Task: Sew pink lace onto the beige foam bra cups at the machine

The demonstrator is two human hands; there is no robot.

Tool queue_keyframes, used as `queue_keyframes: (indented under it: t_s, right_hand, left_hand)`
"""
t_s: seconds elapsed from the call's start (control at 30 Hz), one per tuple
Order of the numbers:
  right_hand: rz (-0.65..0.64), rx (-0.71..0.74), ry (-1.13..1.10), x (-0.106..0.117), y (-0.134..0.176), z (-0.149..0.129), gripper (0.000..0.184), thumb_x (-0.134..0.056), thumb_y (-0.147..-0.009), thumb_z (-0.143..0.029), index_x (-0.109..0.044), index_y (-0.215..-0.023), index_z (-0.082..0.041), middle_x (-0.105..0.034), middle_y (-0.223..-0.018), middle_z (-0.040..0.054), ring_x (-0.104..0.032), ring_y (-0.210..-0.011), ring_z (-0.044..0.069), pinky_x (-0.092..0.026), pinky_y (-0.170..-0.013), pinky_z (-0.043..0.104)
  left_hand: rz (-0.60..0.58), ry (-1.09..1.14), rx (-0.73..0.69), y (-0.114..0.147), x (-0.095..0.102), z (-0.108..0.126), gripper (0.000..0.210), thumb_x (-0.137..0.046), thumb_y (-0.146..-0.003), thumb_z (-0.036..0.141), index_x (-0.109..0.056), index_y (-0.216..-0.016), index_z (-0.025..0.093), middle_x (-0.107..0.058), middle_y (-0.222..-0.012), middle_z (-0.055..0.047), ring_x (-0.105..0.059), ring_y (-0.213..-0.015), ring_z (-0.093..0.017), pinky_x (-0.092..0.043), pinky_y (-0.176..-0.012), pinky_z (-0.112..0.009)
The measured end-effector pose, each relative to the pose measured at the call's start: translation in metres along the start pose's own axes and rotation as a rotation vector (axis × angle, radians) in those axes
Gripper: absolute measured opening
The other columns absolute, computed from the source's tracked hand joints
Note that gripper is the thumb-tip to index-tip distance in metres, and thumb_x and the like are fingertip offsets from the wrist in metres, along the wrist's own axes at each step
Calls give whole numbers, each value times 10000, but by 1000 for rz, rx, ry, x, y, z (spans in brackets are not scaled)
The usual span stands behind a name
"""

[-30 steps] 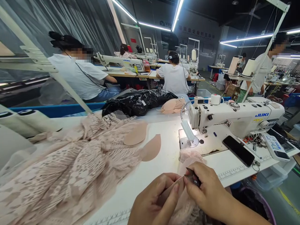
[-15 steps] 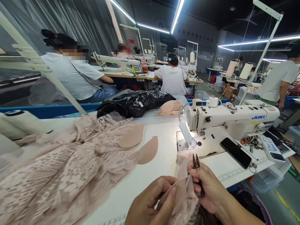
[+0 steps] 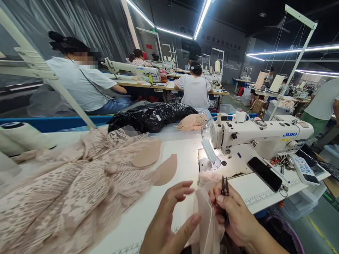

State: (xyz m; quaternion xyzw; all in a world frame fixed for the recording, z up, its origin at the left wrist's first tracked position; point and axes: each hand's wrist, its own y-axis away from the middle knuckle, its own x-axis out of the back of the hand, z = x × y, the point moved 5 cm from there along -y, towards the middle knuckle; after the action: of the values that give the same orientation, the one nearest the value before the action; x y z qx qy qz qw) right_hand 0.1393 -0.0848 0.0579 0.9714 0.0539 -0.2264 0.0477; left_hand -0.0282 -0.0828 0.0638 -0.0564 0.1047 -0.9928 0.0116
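spread apart now, the left hand's [image 3: 169,218] fingers have come off the sheer pink fabric [image 3: 208,215] they pinched half a second ago; thumb and fingertips stand wide, just beside it. the right hand [image 3: 237,215] is closed around dark thread snips [image 3: 225,188], points upward, fingertips touching that fabric, which hangs in front of the sewing machine [image 3: 261,135]. farther out, a black phone [image 3: 265,173] lies rightward, patterned lace cloth [image 3: 76,187] leftward.
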Motion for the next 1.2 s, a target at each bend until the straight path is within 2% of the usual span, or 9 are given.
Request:
queue_keyframes:
  t_s: [0.1,0.2,0.3,0.47,0.7,0.9,0.97,1.1,1.2]
  right_hand:
    - [-85,21,4,-3,2,3,479,-781,-842,-614,-472,-883,-251,-570,-877,-20,-354,-556,78,-295,-525,225]
    - [-143,82,-5,3,3,5,435,-723,-943,-595,-461,-901,-250,-527,-824,-50,-339,-550,81,-300,-556,241]
    - [-192,137,154,15,8,2,386,-632,-1044,-585,-468,-945,-250,-505,-840,-45,-367,-630,112,-329,-613,259]
    - [-207,163,475,31,19,-10,376,-511,-1109,-609,-464,-990,-255,-487,-913,-21,-397,-738,147,-365,-687,290]
    - [-355,84,635,15,29,-13,247,-532,-1076,-456,-424,-970,-260,-483,-871,-22,-422,-751,161,-389,-702,294]
    - [-554,28,1035,25,35,-4,225,-601,-824,-148,-426,-906,-264,-513,-827,-32,-471,-708,154,-345,-632,262]
    - [-572,1,1075,31,33,-12,179,-595,-839,-145,-461,-881,-255,-552,-830,-19,-510,-730,166,-363,-648,264]
    - [-362,133,945,30,22,-48,194,-487,-1061,-295,-592,-909,-237,-622,-879,14,-586,-811,188,-452,-769,297]
    - [-161,268,856,19,14,-59,203,-590,-1058,-408,-633,-969,-231,-624,-906,19,-578,-844,196,-457,-763,296]
  left_hand:
    - [-164,235,261,-8,-11,-10,777,-967,-641,642,-665,-1255,274,-775,-1196,-96,-705,-1123,-340,-555,-979,-433]
    - [-410,462,519,-1,-27,-7,574,-975,-681,570,-718,-1053,216,-801,-909,-69,-752,-832,-284,-604,-739,-354]
    - [-406,463,615,3,-22,-2,477,-973,-704,556,-736,-878,181,-791,-831,-54,-732,-757,-231,-586,-683,-281]
    - [-348,403,609,2,-12,0,496,-959,-705,598,-736,-872,187,-743,-761,-19,-692,-678,-195,-542,-592,-238]
    - [-307,434,587,5,-22,6,505,-940,-707,635,-763,-806,173,-741,-697,-23,-642,-612,-162,-514,-566,-220]
    - [45,430,576,-11,12,15,581,-1006,-592,607,-789,-947,202,-748,-693,15,-666,-577,-165,-538,-532,-222]
    - [47,420,566,-13,15,17,616,-999,-600,617,-784,-1002,203,-750,-698,11,-676,-570,-176,-541,-517,-228]
    - [-150,348,491,-8,-2,16,545,-924,-727,654,-786,-989,197,-755,-738,-8,-689,-658,-180,-543,-565,-214]
    - [-250,273,392,-4,-15,16,487,-835,-829,667,-787,-971,204,-771,-813,-29,-704,-738,-213,-572,-622,-246]
